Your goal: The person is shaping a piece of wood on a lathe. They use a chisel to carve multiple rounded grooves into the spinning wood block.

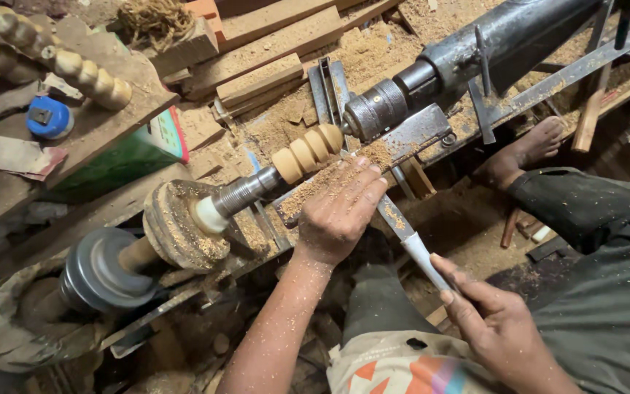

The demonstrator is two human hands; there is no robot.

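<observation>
A pale beaded wooden piece (308,152) is mounted on a lathe between a metal chuck (246,193) and the tailstock (377,111). My left hand (338,211) rests on the sawdust-covered tool rest (373,157) just below the piece, pressing the blade of a long chisel (402,230) down. My right hand (494,325) grips the chisel's light handle end lower right. The chisel tip is hidden under my left fingers.
A wooden pulley disc (176,222) and a grey motor drum (103,270) sit at the lathe's left end. Finished beaded spindles (52,58) and a blue lid (49,117) lie top left. Wood offcuts (264,44) and sawdust lie behind. A bare foot (523,149) rests at right.
</observation>
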